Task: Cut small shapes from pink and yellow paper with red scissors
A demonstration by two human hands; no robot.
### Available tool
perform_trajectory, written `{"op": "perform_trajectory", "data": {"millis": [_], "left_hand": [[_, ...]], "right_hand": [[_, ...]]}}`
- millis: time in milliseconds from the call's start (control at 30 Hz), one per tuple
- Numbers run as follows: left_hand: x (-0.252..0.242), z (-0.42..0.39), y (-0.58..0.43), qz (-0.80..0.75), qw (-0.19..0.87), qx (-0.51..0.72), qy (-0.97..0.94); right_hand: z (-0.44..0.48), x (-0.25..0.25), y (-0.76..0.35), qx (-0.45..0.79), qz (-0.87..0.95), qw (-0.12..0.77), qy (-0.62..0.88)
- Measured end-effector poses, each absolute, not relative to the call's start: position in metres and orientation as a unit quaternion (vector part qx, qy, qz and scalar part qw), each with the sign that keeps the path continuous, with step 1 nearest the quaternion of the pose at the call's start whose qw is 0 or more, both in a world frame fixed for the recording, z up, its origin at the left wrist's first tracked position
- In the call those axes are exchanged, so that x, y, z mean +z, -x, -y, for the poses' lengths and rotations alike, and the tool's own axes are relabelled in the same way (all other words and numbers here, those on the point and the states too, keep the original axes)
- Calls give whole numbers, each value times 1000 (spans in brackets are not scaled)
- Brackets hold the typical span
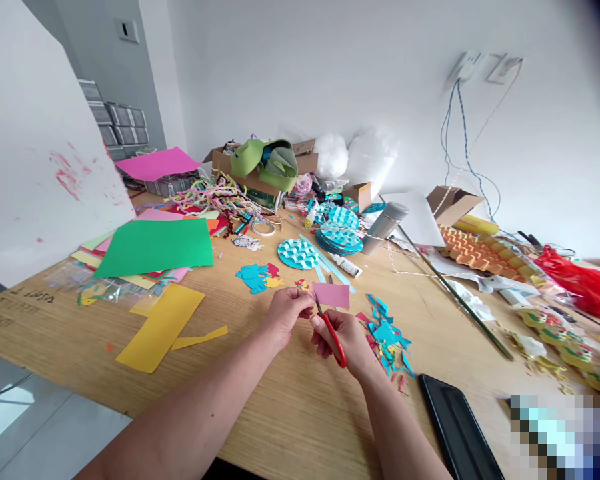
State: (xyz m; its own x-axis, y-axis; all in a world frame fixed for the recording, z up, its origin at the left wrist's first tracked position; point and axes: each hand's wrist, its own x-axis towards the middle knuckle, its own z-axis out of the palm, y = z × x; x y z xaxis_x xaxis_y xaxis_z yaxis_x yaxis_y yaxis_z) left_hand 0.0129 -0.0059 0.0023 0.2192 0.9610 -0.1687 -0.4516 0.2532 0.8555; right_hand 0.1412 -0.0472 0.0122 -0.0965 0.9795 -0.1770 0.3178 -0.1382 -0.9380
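L hand (285, 310) pinches the small pink paper rectangle (331, 295) by its lower-left corner, fingers (300, 301) closed on it, so the piece stands up off the wooden counter (290, 413) w/ most of its area free. R hand (353, 343) grips the red-handled scissors (334, 341), fingers shut through the loops. The blades point up at the paper's bottom edge and prob. touch it; the tips are too small to tell if they're apart. The paper sits between both hands, over the counter's near-middle. Count: 1 pink piece, 1 pair of scissors. A heap of blue paper scraps (387, 333) lies just right of the R hand. To the left are 1 big yellow paper sheet (161, 327), 1 yellow paper strip (200, 338), 1 green paper sheet (155, 247) and 1 blue fish cut-out (254, 277). 1 black tablet (457, 427) lies at the near edge.
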Motion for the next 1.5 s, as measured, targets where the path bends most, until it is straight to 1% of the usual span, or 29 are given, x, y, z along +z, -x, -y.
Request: {"op": "perform_trajectory", "data": {"millis": [233, 567, 1033, 1500], "left_hand": [[3, 3, -10, -381, 698, 499, -345], [5, 5, -11, -353, 710, 496, -354], [5, 2, -8, -347, 718, 476, -370], [4, 2, -8, -352, 719, 473, -367]], "right_hand": [[47, 10, -143, 488, 559, 342, 577], [46, 11, -142, 494, 549, 347, 578], [47, 11, -146, 503, 583, 341, 539], [46, 9, -146, 493, 583, 342, 548]]}}
